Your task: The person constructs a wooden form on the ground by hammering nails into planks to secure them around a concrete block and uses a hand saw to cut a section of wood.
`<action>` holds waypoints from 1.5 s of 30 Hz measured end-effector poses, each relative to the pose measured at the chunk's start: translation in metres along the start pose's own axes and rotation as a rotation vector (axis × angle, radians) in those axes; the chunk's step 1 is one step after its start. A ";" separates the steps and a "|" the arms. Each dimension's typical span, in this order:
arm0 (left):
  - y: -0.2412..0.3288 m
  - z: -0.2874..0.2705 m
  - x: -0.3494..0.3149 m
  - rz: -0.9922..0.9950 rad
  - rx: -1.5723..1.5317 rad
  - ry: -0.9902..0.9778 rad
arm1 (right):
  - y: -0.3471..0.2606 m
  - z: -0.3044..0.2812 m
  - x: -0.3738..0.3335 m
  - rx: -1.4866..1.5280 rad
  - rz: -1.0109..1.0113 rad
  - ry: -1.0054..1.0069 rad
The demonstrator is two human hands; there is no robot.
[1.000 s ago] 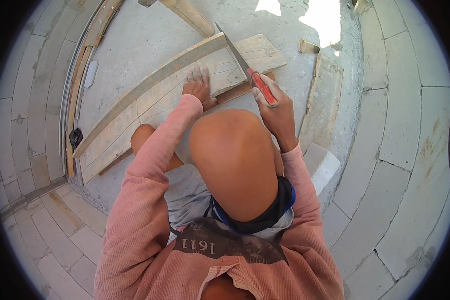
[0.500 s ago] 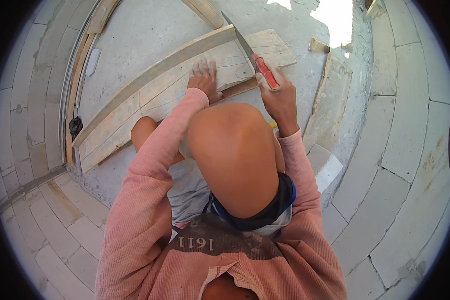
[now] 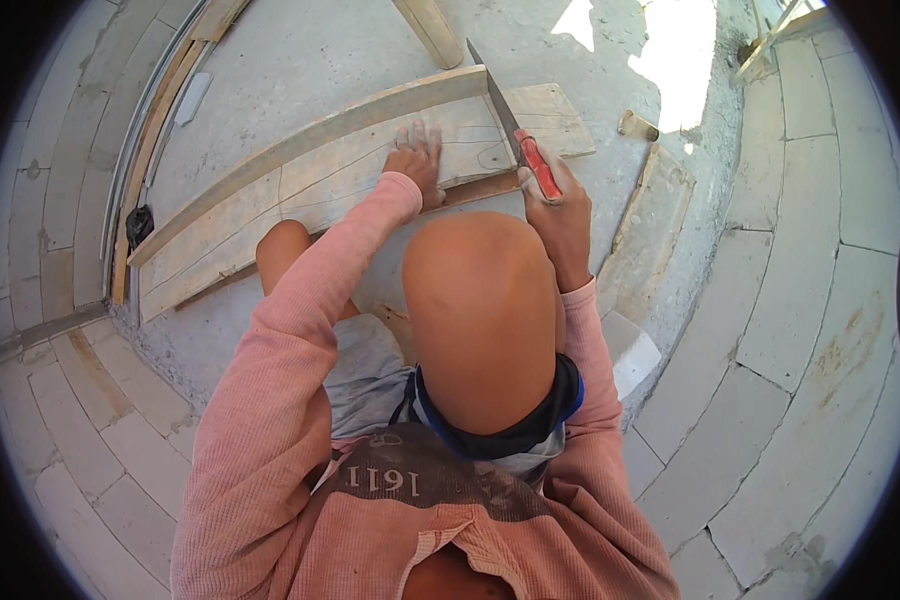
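Observation:
A wide wooden board [image 3: 355,170] with pencil-like lines lies slanted across the floor before my knees, and a narrow plank [image 3: 300,130] stands on edge along its far side. My left hand [image 3: 416,163] rests flat on the board with its fingers spread. To the right, my right hand [image 3: 564,212] is wrapped round the red handle of a handsaw [image 3: 502,104]. The saw's blade crosses the board beside the narrow plank's right end, its tip pointing away from me. Whether the teeth sit in a cut cannot be made out.
Another timber piece [image 3: 430,32] lies beyond the blade. On the right are a short tube-like piece [image 3: 637,126], a flat dusty board [image 3: 648,235] and a pale block [image 3: 630,350]. Pale block walls [image 3: 780,290] close in both sides. A black bundle [image 3: 140,225] sits at the left.
The whole view has shifted a little, with the boards lower in it. My left hand stays on the board and my right hand keeps the saw, its blade angled slightly differently.

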State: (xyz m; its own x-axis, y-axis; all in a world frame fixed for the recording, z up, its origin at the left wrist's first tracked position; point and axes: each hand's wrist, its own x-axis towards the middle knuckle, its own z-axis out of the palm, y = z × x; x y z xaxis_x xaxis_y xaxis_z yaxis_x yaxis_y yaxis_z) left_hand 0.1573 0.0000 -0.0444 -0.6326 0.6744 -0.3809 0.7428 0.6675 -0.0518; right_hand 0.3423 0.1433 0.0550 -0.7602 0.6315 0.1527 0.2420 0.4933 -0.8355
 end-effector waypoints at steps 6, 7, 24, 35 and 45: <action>-0.006 -0.007 0.000 -0.022 0.051 -0.012 | -0.029 -0.071 -0.111 -0.029 -0.024 0.003; -0.006 -0.011 0.001 -0.050 0.067 -0.005 | -0.041 -0.075 -0.111 -0.078 -0.009 -0.002; 0.001 -0.002 0.003 -0.072 0.099 -0.023 | -0.039 -0.074 -0.115 -0.029 -0.001 -0.004; -0.012 0.007 0.017 -0.053 0.026 0.009 | -0.004 -0.016 -0.051 0.076 0.011 -0.022; 0.005 0.006 0.007 -0.004 -0.020 -0.004 | 0.009 0.002 0.018 -0.022 0.004 -0.071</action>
State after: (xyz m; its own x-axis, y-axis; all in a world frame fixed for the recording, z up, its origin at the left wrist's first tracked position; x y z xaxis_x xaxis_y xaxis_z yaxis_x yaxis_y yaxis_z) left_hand 0.1578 0.0055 -0.0531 -0.6344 0.6705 -0.3846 0.7359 0.6762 -0.0349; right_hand 0.3294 0.1581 0.0492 -0.7999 0.5898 0.1113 0.2574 0.5047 -0.8240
